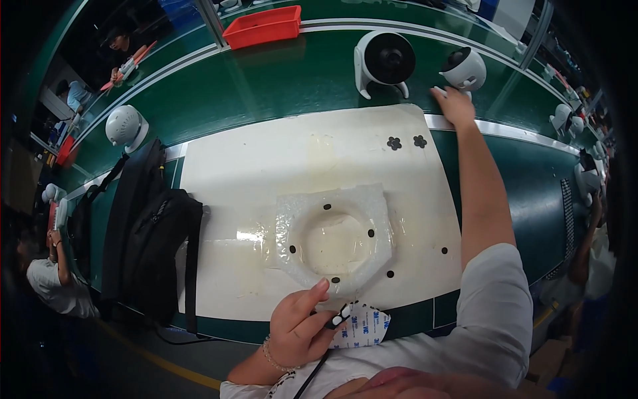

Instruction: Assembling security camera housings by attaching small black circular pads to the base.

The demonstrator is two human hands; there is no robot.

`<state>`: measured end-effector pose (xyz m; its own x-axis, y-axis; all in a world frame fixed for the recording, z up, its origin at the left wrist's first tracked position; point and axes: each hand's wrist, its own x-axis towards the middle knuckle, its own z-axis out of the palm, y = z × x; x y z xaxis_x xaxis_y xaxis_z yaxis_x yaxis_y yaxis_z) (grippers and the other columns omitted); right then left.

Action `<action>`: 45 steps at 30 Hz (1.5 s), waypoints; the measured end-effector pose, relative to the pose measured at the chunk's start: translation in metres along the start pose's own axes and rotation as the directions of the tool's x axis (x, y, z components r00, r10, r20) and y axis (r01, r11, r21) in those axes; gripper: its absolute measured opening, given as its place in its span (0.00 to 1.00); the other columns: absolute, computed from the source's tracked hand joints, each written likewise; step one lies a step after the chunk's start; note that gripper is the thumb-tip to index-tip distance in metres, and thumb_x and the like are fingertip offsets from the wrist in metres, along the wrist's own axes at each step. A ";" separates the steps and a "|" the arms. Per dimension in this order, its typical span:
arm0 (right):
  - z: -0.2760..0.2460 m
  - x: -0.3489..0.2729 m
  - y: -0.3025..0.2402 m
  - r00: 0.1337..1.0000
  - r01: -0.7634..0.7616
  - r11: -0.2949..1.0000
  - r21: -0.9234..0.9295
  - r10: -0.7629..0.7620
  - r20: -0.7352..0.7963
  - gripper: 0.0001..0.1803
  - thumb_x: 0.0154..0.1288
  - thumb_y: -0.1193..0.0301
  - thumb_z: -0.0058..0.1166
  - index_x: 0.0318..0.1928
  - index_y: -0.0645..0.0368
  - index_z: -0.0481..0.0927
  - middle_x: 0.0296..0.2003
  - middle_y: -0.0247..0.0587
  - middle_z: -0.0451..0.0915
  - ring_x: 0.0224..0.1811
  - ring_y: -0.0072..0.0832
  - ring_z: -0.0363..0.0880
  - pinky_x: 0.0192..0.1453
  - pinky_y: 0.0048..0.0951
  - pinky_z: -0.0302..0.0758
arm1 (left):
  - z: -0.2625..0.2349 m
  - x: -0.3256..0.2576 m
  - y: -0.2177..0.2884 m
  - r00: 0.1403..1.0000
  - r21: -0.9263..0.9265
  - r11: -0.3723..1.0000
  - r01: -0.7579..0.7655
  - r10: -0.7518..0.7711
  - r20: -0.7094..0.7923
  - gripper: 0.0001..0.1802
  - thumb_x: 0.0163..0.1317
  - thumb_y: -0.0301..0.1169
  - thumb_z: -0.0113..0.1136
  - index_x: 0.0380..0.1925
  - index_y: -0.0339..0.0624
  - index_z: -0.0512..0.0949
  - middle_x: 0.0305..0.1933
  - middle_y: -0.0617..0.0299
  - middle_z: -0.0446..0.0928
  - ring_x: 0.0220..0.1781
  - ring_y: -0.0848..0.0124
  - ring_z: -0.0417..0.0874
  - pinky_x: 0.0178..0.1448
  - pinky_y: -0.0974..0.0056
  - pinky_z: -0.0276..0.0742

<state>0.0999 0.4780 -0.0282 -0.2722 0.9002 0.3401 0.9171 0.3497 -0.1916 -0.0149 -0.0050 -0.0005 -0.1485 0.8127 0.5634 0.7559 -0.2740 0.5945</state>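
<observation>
My left hand point(300, 326) rests at the near edge of the white mat point(252, 173), its fingers closed on a small white sheet of printed adhesive backing point(362, 326) and touching the rim of a clear plastic ring-shaped holder point(335, 229) with black dots. My right hand point(455, 105) is stretched far across the mat, fingers touching a small round white device point(465, 70) on the green belt. A larger white round fan-like device point(384, 61) stands to its left.
A black backpack point(146, 233) lies left of the mat. Two black flower-shaped pads point(407, 141) lie near the mat's far edge. A red tray point(264, 26) sits on the far belt. White round units point(126, 126) stand at left and right; other people work around.
</observation>
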 end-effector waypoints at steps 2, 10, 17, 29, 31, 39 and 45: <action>0.003 -0.001 0.020 0.997 0.050 0.999 -0.018 -0.051 -0.051 0.25 0.59 0.49 0.45 0.45 0.57 0.75 0.44 0.45 0.75 0.47 0.42 0.73 0.53 0.37 0.68 | 0.000 -0.001 0.000 1.000 -0.013 1.000 0.017 -0.017 -0.012 0.13 0.37 0.22 0.65 0.25 0.36 0.73 0.55 0.45 0.67 0.37 0.64 0.77 0.33 0.68 0.72; -0.102 -0.035 0.011 0.967 0.006 0.876 0.483 0.118 -0.227 0.11 0.59 0.63 0.48 0.33 0.58 0.77 0.28 0.43 0.77 0.29 0.34 0.76 0.36 0.32 0.70 | 0.001 0.002 0.001 0.998 -0.085 0.995 0.043 -0.048 -0.050 0.12 0.36 0.22 0.64 0.24 0.35 0.72 0.49 0.50 0.73 0.35 0.62 0.77 0.37 0.64 0.73; -0.179 -0.164 -0.071 0.923 -0.123 0.020 0.992 -0.365 0.122 0.15 0.62 0.67 0.47 0.42 0.67 0.70 0.19 0.30 0.71 0.19 0.12 0.67 0.23 0.12 0.63 | -0.001 -0.004 0.003 0.996 -0.272 0.959 0.077 -0.084 -0.016 0.13 0.43 0.28 0.65 0.29 0.36 0.74 0.30 0.56 0.77 0.29 0.61 0.78 0.35 0.65 0.72; -0.162 -0.241 -0.130 0.757 0.626 0.286 0.725 -0.444 -0.479 0.18 0.57 0.65 0.54 0.46 0.61 0.71 0.37 0.40 0.75 0.36 0.26 0.72 0.43 0.23 0.67 | 0.003 -0.016 -0.002 0.994 -0.340 0.940 -0.040 0.003 -0.108 0.10 0.50 0.30 0.59 0.28 0.35 0.71 0.22 0.56 0.70 0.21 0.61 0.70 0.27 0.65 0.66; -0.171 -0.258 -0.121 0.552 0.765 0.095 0.637 -0.604 -0.574 0.22 0.49 0.71 0.60 0.47 0.59 0.71 0.39 0.42 0.75 0.39 0.32 0.73 0.42 0.31 0.69 | 0.002 -0.017 -0.002 0.993 -0.321 0.945 -0.053 0.015 -0.120 0.10 0.51 0.30 0.58 0.27 0.35 0.71 0.22 0.56 0.70 0.21 0.61 0.69 0.27 0.65 0.65; -0.182 -0.295 -0.123 0.334 0.537 -0.118 0.835 -0.879 -0.340 0.17 0.49 0.75 0.60 0.42 0.59 0.74 0.33 0.38 0.75 0.33 0.35 0.73 0.37 0.32 0.70 | -0.003 -0.003 0.018 0.986 -0.376 0.918 -0.126 0.076 -0.145 0.08 0.54 0.29 0.55 0.23 0.34 0.72 0.20 0.57 0.68 0.20 0.61 0.68 0.25 0.64 0.64; -0.175 -0.296 -0.122 0.313 0.612 -0.144 0.777 -0.859 -0.405 0.15 0.44 0.77 0.63 0.36 0.60 0.77 0.30 0.37 0.78 0.30 0.32 0.76 0.35 0.30 0.72 | 0.002 -0.005 0.022 0.994 -0.671 0.741 -0.027 -0.050 -0.096 0.13 0.62 0.30 0.47 0.21 0.33 0.70 0.19 0.58 0.67 0.21 0.65 0.67 0.27 0.66 0.63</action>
<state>0.1199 0.1238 0.0554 -0.7549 -0.1242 0.6440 -0.5250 0.7029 -0.4798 0.0039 -0.0141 0.0091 -0.2467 0.7724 0.5852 0.1366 -0.5701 0.8101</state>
